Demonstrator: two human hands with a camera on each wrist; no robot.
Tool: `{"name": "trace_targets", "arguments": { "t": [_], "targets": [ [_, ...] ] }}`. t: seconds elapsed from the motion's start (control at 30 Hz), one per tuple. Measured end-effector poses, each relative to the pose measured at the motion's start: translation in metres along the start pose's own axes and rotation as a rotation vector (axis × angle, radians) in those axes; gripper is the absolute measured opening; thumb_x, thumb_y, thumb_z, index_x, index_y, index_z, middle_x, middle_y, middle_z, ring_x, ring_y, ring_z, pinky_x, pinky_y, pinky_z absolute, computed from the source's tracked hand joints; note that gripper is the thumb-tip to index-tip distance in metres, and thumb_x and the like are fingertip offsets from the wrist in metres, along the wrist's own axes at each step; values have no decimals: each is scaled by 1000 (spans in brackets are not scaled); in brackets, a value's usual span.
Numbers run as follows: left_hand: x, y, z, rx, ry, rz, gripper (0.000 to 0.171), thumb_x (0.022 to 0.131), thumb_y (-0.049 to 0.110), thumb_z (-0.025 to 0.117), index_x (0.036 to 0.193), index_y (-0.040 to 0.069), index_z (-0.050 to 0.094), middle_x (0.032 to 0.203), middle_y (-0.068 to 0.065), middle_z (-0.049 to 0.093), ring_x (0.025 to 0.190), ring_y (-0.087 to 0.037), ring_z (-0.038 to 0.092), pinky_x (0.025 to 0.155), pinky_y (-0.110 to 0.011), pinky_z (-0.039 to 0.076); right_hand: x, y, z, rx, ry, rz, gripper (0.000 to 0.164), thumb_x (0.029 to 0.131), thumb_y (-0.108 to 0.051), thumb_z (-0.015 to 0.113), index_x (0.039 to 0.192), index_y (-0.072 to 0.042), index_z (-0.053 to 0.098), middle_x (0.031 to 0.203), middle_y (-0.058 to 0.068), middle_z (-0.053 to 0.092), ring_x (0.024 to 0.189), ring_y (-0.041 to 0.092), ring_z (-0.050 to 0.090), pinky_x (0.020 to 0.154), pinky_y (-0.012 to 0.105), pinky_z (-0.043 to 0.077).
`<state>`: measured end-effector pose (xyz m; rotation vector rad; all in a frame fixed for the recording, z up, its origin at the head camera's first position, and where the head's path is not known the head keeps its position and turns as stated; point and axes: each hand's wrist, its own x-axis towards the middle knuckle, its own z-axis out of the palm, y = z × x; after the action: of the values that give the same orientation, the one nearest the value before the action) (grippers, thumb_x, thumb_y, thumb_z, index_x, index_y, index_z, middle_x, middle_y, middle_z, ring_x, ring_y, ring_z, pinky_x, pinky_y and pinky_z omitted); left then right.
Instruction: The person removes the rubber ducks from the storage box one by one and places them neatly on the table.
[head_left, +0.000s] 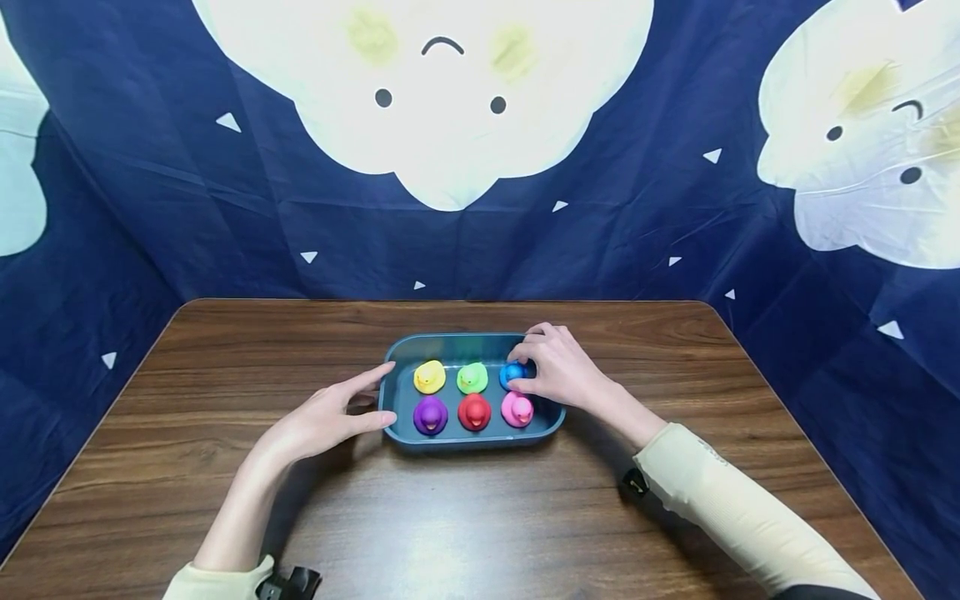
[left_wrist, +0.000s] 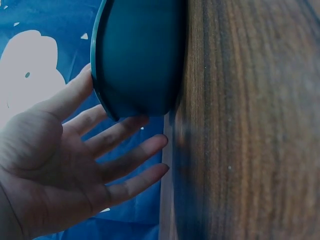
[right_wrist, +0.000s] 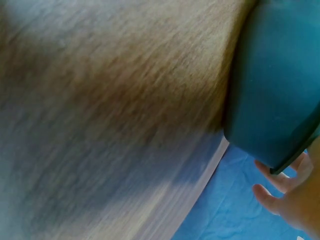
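Observation:
A dark teal tray point(head_left: 468, 443) with rounded corners holds two rows of small rubber ducks. In the far row are a yellow duck point(head_left: 429, 377), a green duck point(head_left: 472, 378) and a blue duck point(head_left: 512, 374). The near row has a purple duck point(head_left: 431, 415), a red duck point(head_left: 474, 412) and a pink duck point(head_left: 517, 409). My right hand point(head_left: 558, 367) reaches over the tray's right end and pinches the blue duck, partly covering it. At the left end, my left hand point(head_left: 322, 421) touches the rim with thumb and fingertips, its fingers extended and spread in the left wrist view.
The tray stands on a brown wood-grain table point(head_left: 262, 358). Behind and beside the table hangs a dark blue cloth point(head_left: 247, 208) printed with white clouds and small triangles. Dark straps with small devices point(head_left: 634, 482) sit at both cream sleeves.

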<state>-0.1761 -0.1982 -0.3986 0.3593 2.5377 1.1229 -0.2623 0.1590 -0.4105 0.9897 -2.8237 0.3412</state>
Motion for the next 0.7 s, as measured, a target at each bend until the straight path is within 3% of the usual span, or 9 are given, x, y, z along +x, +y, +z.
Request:
{"name": "trace_targets", "arguments": {
  "t": [0.47, 0.7],
  "targets": [
    [1, -1, 0, 2, 2, 5, 81, 96, 50, 69, 163, 23, 31, 152, -18, 55, 139, -35, 55, 110, -61, 46, -1, 0, -1, -7, 17, -9, 29, 84, -41, 84, 104, -19, 81, 101, 0, 79, 121, 30, 57, 108, 56, 41],
    [1, -1, 0, -2, 3, 0, 81, 96, 50, 69, 163, 23, 31, 153, -19, 54, 138, -36, 55, 110, -60, 47, 0, -1, -4, -5, 66, -24, 28, 85, -38, 83, 105, -19, 81, 106, 2, 79, 126, 32, 57, 112, 58, 39]
  ]
}}
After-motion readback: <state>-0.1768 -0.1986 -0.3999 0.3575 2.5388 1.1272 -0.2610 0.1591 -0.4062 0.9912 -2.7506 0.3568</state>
